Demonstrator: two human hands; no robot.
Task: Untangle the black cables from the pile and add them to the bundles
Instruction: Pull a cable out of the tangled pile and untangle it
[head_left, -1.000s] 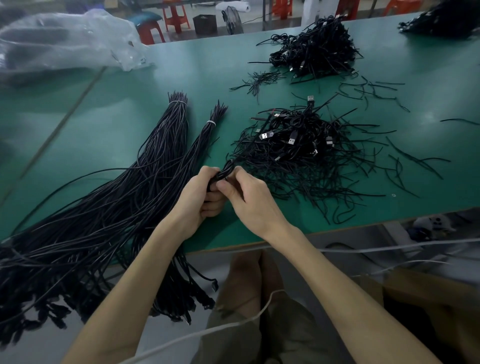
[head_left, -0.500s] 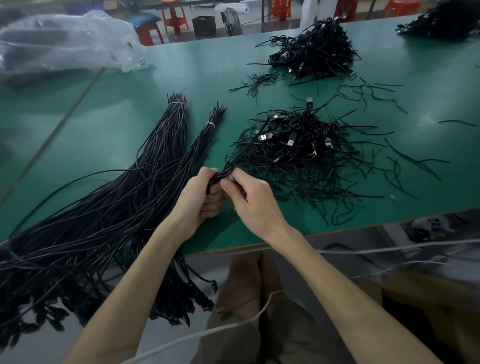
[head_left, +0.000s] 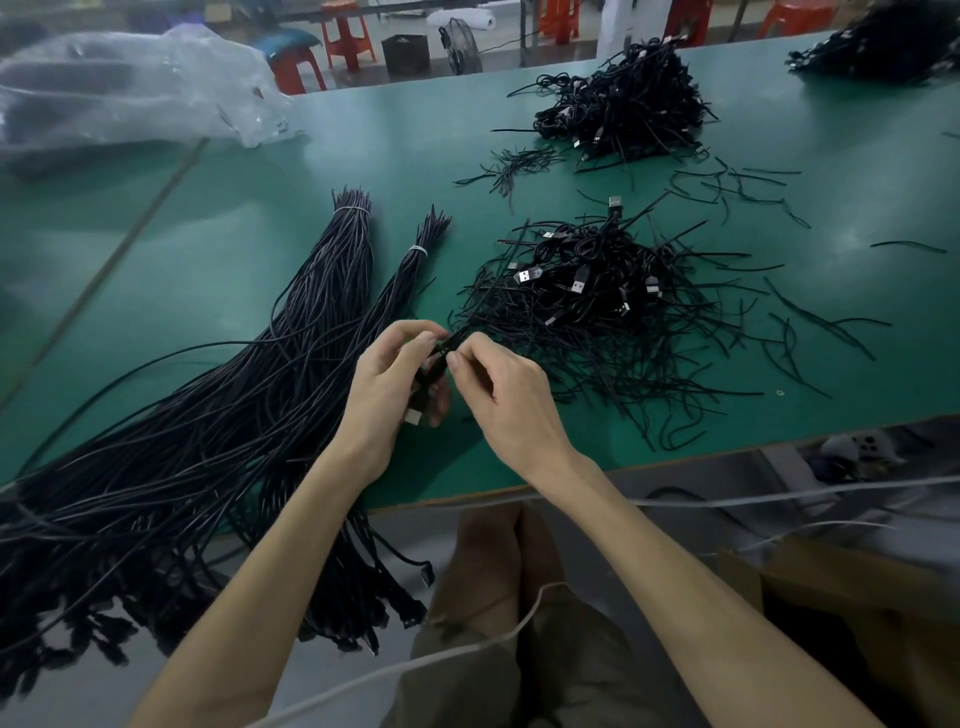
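I can read no writing here. The plugs in the pile (head_left: 597, 291), the white ties (head_left: 417, 251) on the bundles (head_left: 332, 291) and the clear plastic bag (head_left: 130, 88) show no lettering I can make out.

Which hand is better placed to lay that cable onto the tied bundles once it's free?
Probably the left. The left hand grips the cable and sits beside the bundles; the right hand only pinches it, on the side of the pile.
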